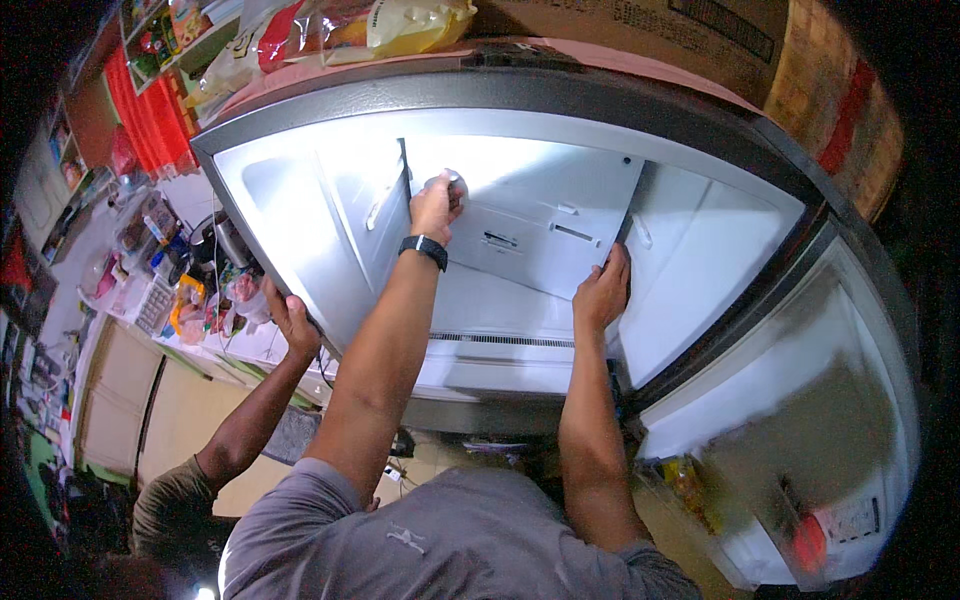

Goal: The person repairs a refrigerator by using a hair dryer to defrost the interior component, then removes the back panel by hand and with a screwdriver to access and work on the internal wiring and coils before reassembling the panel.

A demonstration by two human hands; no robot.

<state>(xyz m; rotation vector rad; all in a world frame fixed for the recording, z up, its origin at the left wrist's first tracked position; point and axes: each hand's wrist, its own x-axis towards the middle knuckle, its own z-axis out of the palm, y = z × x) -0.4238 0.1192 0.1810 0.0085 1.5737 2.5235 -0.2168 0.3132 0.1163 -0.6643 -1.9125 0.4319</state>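
Note:
Inside the freezer compartment of a refrigerator (330, 93), a loose white panel (540, 215) with slots sits at a slant against the back. Near the panel's upper left, my left hand (436, 205), with a black watch on the wrist, is closed around a small greyish piece; its kind is unclear. My right hand (603, 290) grips the panel's lower right edge, thumb in front and some fingers hidden behind. A bright light shines on the panel above my left hand.
Another person's hand (292, 318) rests on the refrigerator's left edge. The open door (780, 400) hangs at the right. Plastic-wrapped bags (350, 28) and a cardboard box (640, 40) lie on top. A cluttered counter (185, 290) stands at the left.

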